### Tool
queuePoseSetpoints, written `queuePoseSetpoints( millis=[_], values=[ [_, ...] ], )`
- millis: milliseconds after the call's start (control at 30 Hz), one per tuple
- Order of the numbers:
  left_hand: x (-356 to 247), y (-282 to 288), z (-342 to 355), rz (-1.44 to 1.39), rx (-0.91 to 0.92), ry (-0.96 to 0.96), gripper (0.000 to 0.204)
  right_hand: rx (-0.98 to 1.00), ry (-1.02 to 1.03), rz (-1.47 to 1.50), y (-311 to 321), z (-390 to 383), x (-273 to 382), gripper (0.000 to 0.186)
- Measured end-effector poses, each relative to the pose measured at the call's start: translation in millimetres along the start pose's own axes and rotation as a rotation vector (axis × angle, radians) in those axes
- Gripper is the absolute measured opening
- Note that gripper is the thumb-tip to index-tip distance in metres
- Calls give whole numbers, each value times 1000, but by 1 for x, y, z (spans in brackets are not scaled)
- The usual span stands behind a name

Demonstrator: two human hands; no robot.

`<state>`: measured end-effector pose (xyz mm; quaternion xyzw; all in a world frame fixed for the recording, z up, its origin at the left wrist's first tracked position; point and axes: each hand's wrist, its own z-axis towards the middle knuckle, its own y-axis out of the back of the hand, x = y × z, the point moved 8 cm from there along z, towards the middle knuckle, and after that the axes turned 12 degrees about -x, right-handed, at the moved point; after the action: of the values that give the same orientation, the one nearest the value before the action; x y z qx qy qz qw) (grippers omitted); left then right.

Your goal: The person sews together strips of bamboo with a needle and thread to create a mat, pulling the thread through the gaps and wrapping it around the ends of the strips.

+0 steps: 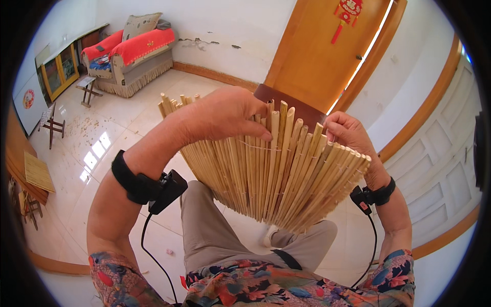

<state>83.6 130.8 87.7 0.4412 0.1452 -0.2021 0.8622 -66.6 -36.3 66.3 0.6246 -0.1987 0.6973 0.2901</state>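
A mat of pale reed stalks (255, 174) bound side by side fans out above my lap, its cut ends uneven along the top. My left hand (232, 112) closes on its upper edge, the thumb in front across the stalks and the other fingers hidden behind. A thin pale thread (260, 147) runs across the stalks just below that thumb. At the upper right of the mat, my right hand (348, 132) has its fingers curled in a pinch. What sits between those fingertips is too small to make out.
A brown board (291, 101) shows behind the mat. Farther off are a sofa with a red cover (146, 46), folding stools (88, 92) and a wooden door (307, 46). Small scraps (88, 124) litter the tiled floor at left. Cables (144, 240) hang from the devices on my forearms.
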Motion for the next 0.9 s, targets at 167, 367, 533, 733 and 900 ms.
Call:
queuePoseSetpoints(
  millis=[167, 367, 533, 733, 900],
  values=[
    [18, -50, -15, 128, 52, -42, 29, -2, -128, -343, 6, -11, -62, 10],
    [16, -129, -56, 118, 78, -210, 27, -5, -300, -271, 11, -45, -139, 14],
    [15, -154, -111, -8, 132, -203, 19, 162, -358, -211, -31, -73, -167, 15],
    [16, -152, -157, -28, 211, -79, 31, 341, -323, -250, -64, -97, -187, 14],
    [24, -142, -194, -24, 167, 2, 39, 480, -68, -265, -105, -101, -190, 12]
  ],
)
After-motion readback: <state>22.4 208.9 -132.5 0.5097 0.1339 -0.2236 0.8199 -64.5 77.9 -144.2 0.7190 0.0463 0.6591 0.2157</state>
